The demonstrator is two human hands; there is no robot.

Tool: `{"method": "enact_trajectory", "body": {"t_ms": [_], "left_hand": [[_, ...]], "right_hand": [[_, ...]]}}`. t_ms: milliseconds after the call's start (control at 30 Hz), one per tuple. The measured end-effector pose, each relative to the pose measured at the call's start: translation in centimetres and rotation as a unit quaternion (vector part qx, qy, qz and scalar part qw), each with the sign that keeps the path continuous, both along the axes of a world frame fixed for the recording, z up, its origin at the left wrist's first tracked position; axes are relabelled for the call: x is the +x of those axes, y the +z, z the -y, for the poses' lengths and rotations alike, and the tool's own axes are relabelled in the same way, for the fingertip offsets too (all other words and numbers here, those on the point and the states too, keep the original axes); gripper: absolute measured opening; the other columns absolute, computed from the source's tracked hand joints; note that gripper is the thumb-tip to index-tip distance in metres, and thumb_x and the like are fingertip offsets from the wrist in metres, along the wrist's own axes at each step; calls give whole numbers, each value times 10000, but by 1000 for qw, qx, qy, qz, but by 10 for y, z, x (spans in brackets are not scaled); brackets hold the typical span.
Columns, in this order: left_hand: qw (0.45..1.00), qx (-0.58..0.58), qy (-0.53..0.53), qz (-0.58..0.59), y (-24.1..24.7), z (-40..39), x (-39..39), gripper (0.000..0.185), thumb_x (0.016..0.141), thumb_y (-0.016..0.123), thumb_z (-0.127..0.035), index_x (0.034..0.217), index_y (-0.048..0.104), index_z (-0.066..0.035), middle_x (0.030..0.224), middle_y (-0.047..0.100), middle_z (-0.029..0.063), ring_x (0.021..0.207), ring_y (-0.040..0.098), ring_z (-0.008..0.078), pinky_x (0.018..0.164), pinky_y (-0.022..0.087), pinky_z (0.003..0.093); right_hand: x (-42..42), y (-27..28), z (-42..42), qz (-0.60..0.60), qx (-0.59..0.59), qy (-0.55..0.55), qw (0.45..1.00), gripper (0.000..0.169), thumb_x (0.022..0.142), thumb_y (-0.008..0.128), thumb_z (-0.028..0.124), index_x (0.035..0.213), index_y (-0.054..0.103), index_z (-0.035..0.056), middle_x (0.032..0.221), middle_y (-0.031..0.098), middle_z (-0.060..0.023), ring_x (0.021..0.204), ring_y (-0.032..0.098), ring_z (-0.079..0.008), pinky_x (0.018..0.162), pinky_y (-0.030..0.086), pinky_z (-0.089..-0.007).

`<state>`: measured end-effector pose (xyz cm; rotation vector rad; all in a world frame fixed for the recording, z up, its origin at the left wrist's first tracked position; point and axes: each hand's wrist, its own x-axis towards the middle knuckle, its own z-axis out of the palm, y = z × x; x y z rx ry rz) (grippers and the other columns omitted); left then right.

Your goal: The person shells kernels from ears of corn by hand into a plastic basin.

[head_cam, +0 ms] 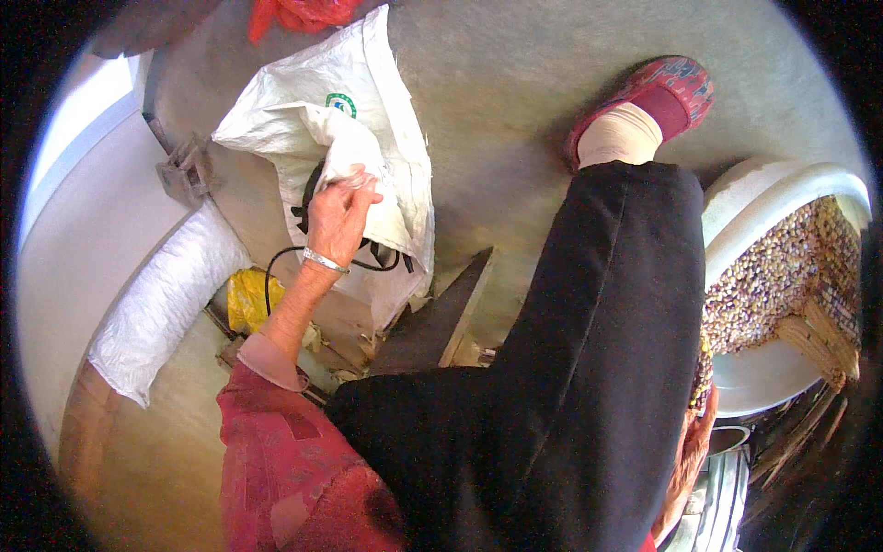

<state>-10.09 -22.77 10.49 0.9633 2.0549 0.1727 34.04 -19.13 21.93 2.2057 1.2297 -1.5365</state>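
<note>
My left hand, with a bracelet at the wrist, grips a fold of a white woven sack that lies on the floor ahead to the left. A black cable and dark items show under the fold. At the right, beside my knee, my right hand is partly hidden by my trouser leg. It is around a corn cob with yellow and dark kernels. A white basin of loose corn kernels stands next to it, with corn cobs at its near side.
A full white sack lies along the left wall, near a yellow bag. A dark wooden board slants between my legs. My outstretched foot in a red patterned shoe rests ahead. A red plastic bag lies at the top edge.
</note>
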Motion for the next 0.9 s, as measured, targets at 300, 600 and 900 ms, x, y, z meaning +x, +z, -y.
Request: {"method": "enact_trajectory", "body": {"t_ms": [300, 600, 900], "left_hand": [[993, 48, -30, 99, 43, -31, 97, 175, 912, 560, -92, 1048, 615, 2, 860, 685, 83, 754, 658, 132, 664, 510, 249], [934, 228, -244, 126, 70, -32, 154, 112, 843, 541, 28, 946, 582, 9, 785, 594, 149, 711, 615, 303, 656, 487, 347], [883, 300, 62, 355, 151, -81, 191, 213, 929, 526, -68, 1119, 572, 14, 882, 608, 57, 753, 550, 87, 728, 484, 238]], "right_hand": [[51, 29, 27, 46, -4, -76, 996, 308, 880, 580, 190, 1098, 480, -3, 659, 473, -55, 537, 435, -137, 477, 381, -278], [63, 69, 49, -13, 86, -283, 955, 337, 863, 596, 174, 1126, 475, 1, 656, 465, -17, 529, 446, -105, 459, 387, -245], [80, 117, 41, -123, 259, -429, 857, 362, 832, 603, 152, 1136, 478, -1, 668, 478, 5, 540, 476, -76, 477, 392, -230]]}}
